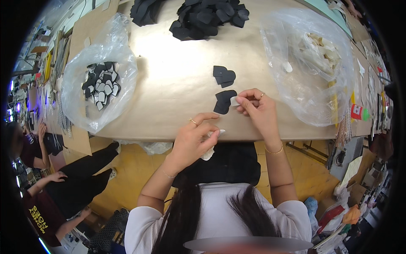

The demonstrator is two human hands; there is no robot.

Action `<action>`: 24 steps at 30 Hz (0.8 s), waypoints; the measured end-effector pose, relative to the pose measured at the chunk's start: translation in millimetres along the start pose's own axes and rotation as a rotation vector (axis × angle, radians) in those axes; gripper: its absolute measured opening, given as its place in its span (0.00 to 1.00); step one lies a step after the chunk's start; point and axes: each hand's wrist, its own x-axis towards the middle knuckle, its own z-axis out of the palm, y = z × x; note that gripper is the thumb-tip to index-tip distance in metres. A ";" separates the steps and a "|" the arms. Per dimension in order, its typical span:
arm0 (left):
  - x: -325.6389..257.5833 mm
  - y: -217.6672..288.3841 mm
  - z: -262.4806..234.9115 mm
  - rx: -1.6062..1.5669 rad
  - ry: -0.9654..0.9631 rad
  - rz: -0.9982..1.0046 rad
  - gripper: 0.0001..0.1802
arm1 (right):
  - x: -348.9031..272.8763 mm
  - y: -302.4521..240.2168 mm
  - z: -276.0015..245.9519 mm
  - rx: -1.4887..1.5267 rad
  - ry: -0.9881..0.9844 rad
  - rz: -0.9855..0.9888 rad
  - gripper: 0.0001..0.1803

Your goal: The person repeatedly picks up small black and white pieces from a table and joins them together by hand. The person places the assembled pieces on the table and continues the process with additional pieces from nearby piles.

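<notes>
Left hand at the bench edge, grip pinched on a wad of white backing scraps. Right hand pinches a small white sticker against a black cutout piece. Looks thin, floppy and light, so hold it by the edges. Behind: bags and a black pile.

Black cut pieces are seen on a gold-beige desk; a small white piece is pinched; clear bags are seen, white-backed black pieces at left.
</notes>
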 end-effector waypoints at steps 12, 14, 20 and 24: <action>19.2 4.9 2.5 0.217 -0.017 0.098 0.07 | 19.7 -9.5 10.1 -0.199 -0.025 0.014 0.10; 19.8 4.0 3.3 0.207 -0.040 0.082 0.06 | 20.6 -7.7 10.3 -0.245 -0.019 -0.007 0.10; 22.2 2.1 7.5 0.269 -0.053 0.118 0.07 | 22.2 -5.4 13.0 -0.269 0.005 -0.034 0.12; 23.8 3.2 8.3 0.291 -0.054 0.127 0.07 | 23.5 -8.6 11.6 -0.288 -0.024 -0.002 0.09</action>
